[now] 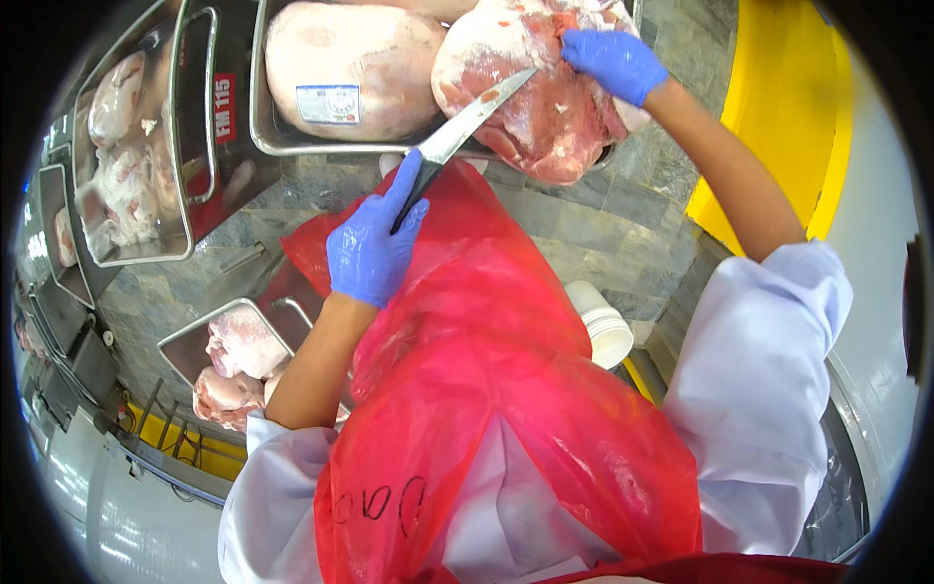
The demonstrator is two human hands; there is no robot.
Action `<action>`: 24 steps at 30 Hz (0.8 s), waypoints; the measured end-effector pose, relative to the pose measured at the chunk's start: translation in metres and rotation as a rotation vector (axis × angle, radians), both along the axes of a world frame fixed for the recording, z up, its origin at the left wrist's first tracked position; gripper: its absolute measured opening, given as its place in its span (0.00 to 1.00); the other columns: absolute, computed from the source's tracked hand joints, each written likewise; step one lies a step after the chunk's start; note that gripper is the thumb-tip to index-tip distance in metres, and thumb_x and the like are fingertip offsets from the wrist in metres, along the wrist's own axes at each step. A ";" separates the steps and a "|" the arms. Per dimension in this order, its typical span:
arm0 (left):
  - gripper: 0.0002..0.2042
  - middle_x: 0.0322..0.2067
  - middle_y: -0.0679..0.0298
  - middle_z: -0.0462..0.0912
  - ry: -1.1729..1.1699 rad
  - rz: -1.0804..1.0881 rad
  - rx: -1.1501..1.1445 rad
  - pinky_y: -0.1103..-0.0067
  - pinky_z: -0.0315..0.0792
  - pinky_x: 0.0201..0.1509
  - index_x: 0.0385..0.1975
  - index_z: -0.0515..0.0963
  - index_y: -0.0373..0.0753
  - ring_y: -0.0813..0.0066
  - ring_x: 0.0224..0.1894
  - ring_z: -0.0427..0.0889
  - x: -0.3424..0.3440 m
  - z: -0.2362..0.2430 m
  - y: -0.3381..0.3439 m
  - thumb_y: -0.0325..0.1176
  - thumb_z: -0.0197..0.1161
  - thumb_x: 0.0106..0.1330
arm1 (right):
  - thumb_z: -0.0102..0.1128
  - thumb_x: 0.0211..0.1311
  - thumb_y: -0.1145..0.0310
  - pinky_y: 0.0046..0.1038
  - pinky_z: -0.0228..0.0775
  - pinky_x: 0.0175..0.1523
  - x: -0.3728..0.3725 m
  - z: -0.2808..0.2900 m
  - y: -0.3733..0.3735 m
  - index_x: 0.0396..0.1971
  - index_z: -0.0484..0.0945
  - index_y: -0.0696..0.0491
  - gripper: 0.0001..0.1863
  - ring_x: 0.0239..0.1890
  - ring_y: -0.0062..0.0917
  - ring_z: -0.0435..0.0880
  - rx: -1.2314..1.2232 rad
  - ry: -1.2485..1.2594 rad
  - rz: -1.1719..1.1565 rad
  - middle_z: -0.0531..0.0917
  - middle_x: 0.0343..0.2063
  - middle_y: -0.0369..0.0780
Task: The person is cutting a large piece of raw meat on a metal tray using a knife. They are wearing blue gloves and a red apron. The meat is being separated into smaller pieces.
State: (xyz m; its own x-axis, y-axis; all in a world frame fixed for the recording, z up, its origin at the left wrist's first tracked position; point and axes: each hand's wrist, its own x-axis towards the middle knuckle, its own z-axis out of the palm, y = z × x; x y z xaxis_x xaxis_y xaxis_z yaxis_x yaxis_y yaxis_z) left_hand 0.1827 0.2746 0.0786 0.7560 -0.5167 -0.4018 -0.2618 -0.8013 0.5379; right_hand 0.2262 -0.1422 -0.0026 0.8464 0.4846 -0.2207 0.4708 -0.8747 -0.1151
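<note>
My left hand (377,238), in a blue glove, grips a knife by its dark handle (411,190). The long steel blade (482,112) points up and right, its tip over a large red and fatty piece of meat (530,131) in the steel tray (321,148) at the top. My right hand (608,60), also gloved, grips the upper part of that meat, fingertips pressed into it. Beside it in the tray lies a whole pale piece of meat (355,49) with a paper label.
Left are steel trays (181,136) holding meat (122,195), with a red sign (225,107). A lower tray (185,334) holds more cuts (238,341). White tubs (603,331) stand beside my red apron (467,341). A yellow strip (764,88) runs along the right.
</note>
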 end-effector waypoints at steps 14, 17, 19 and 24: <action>0.25 0.26 0.56 0.79 -0.231 -0.176 0.033 0.67 0.74 0.32 0.64 0.69 0.65 0.56 0.27 0.80 0.034 0.050 -0.018 0.43 0.62 0.66 | 0.49 0.61 0.64 0.41 0.76 0.38 0.075 0.019 0.004 0.31 0.80 0.48 0.10 0.32 0.41 0.84 -0.154 0.009 -0.008 0.82 0.28 0.45; 0.25 0.26 0.56 0.79 -0.262 -0.178 -0.028 0.67 0.75 0.32 0.63 0.70 0.65 0.57 0.27 0.80 0.048 0.054 -0.023 0.43 0.63 0.65 | 0.50 0.60 0.63 0.40 0.76 0.36 0.068 0.005 -0.011 0.31 0.80 0.45 0.08 0.33 0.40 0.83 -0.033 -0.051 0.089 0.81 0.29 0.43; 0.25 0.28 0.56 0.80 -0.278 -0.216 0.053 0.67 0.75 0.32 0.64 0.69 0.65 0.57 0.28 0.81 0.057 0.061 -0.026 0.42 0.63 0.65 | 0.51 0.60 0.64 0.40 0.76 0.35 0.067 0.005 -0.013 0.31 0.80 0.43 0.07 0.33 0.39 0.83 -0.059 -0.069 0.088 0.81 0.30 0.42; 0.25 0.30 0.56 0.82 -0.293 -0.252 0.120 0.68 0.76 0.32 0.64 0.69 0.66 0.57 0.30 0.82 0.066 0.072 -0.036 0.42 0.62 0.65 | 0.51 0.61 0.64 0.40 0.76 0.36 0.075 0.001 -0.006 0.32 0.80 0.45 0.08 0.33 0.40 0.83 -0.040 -0.132 -0.011 0.81 0.30 0.42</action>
